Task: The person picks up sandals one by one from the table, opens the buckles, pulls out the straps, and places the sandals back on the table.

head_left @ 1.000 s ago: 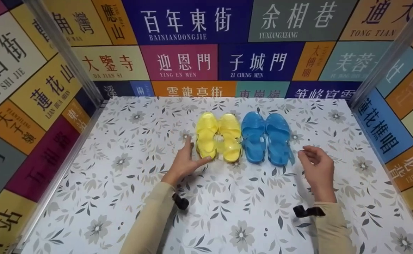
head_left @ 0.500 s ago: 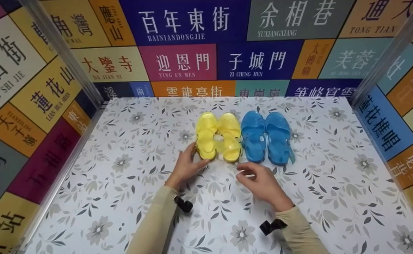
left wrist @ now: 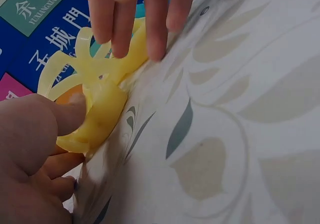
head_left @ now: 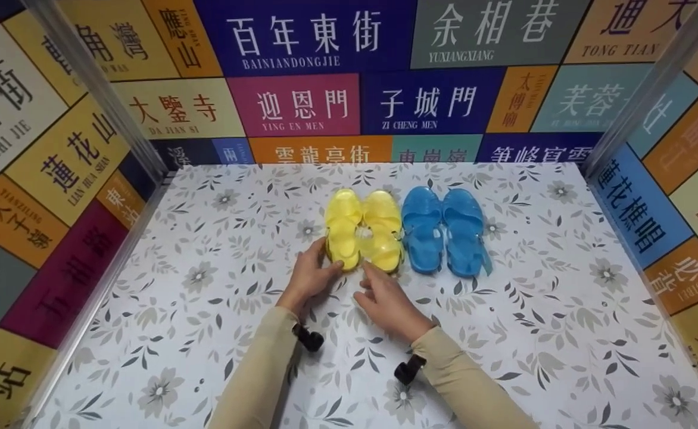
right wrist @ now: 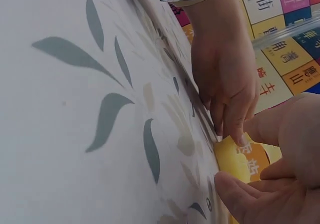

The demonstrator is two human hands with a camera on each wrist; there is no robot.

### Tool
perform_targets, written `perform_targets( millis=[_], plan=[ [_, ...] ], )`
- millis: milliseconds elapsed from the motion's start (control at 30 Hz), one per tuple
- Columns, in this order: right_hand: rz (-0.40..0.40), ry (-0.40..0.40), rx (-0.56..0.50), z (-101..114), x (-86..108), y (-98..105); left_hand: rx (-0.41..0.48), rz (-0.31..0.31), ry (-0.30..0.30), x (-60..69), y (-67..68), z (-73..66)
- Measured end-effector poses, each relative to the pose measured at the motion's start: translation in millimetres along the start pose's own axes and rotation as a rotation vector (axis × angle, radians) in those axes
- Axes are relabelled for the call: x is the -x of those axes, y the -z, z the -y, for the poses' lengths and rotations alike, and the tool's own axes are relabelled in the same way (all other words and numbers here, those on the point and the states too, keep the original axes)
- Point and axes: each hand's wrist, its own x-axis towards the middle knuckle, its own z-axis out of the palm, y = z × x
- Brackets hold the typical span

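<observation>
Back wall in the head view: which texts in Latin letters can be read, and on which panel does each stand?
"BAINIANDONGJIE": wide navy panel
"YUXIANGXIANG": grey panel
"TONG TIAN": tan panel
"DA JIAN SI": cream panel
"YING EN MEN": pink panel
"ZI CHENG MEN": narrower navy panel
"O WAN", start hidden: mustard panel
Too small or blurred: left narrow orange panel, right narrow orange panel, small blue panel, pale teal panel.

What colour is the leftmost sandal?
The leftmost sandal is yellow; the head view shows it best.
</observation>
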Motion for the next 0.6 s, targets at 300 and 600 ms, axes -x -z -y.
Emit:
perform_targets(
  millis=[300,600],
  plan=[
    [-0.039,-0.098,-0.014,2.1,-23.2,-12.9,0.034,-0.001,0.017,-0.7,-1.6,0.7],
    [-0.1,-0.077,-0.049,0.3,-28.9,-17.1,0.068,-0.021,-0.001,-1.8,-0.8,-1.2]
  ],
)
